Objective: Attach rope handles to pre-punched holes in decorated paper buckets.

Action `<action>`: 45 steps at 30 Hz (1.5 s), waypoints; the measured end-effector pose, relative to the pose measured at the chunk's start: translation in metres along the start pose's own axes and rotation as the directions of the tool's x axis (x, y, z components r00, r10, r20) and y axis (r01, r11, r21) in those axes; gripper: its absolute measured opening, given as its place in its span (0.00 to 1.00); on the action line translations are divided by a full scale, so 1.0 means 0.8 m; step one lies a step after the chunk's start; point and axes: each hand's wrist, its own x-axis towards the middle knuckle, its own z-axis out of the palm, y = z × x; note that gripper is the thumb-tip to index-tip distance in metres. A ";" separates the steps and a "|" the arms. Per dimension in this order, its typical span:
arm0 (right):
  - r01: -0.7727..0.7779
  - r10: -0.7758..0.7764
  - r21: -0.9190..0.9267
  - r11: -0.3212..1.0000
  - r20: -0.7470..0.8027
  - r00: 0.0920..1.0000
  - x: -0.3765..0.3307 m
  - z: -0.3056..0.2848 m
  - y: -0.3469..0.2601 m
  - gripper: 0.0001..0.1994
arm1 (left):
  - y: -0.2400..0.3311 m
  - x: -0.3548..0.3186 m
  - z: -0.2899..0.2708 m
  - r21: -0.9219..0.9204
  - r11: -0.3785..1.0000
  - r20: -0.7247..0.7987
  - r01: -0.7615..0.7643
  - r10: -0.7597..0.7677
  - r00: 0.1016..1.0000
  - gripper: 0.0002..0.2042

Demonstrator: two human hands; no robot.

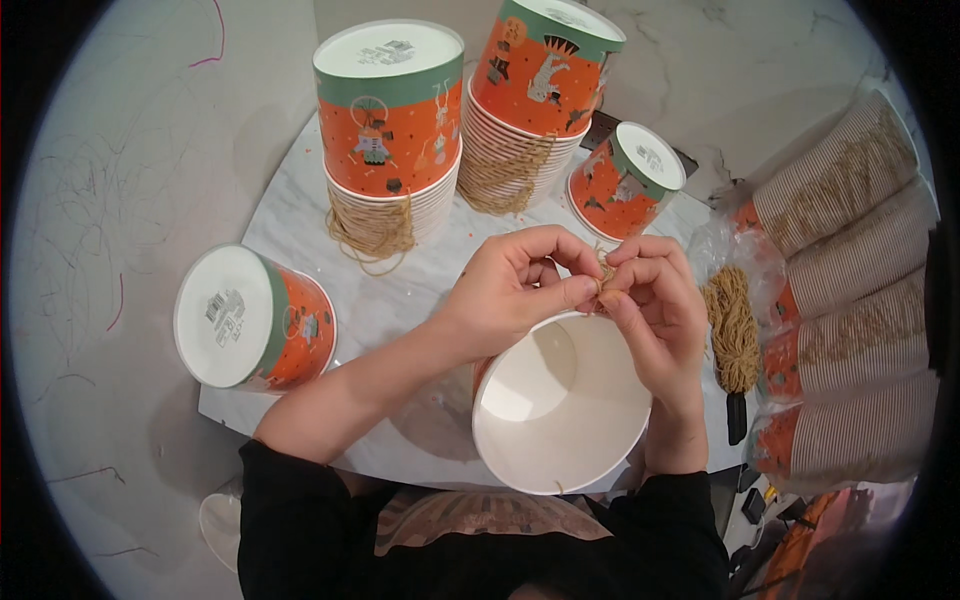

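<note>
A large white-lined paper bucket [530, 400] lies tilted at the table's near edge, its open mouth facing me. Above its far rim, both my hands meet with fingertips pinched together. My left hand [520, 285] grips a thin tan cord [602, 268] between thumb and forefinger. Close against it, my right hand [655, 305] pinches the same cord, its fingers curled. The cord's lower part is mostly hidden by my fingers. A short bit of cord also shows at the bucket's near rim.
Two tall stacks of orange-and-green buckets [390, 130] [545, 80] with cord handles stand at the back. Single upturned buckets [225, 315] [625, 180] sit left and back right. A tan cord bundle [735, 330] lies right, beside bagged bucket stacks [850, 250].
</note>
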 end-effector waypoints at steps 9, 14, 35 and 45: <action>-0.145 0.143 0.181 0.973 0.025 0.989 0.004 -0.004 0.003 0.05 | 0.010 -0.006 0.005 0.131 0.991 0.005 -0.012 0.012 1.000 0.06; -0.256 0.271 0.404 0.878 0.022 0.962 0.004 -0.004 0.004 0.05 | 0.007 -0.005 0.005 0.159 0.986 -0.025 -0.047 0.052 0.998 0.03; -0.136 0.129 -0.135 0.982 -0.053 0.990 -0.012 0.013 -0.012 0.04 | 0.023 -0.022 0.021 0.502 0.864 -0.130 0.043 0.027 0.991 0.04; -0.353 0.343 0.206 0.913 0.084 0.936 0.001 0.002 0.030 0.04 | 0.005 -0.004 -0.013 0.378 0.915 -0.132 0.140 -0.096 0.987 0.08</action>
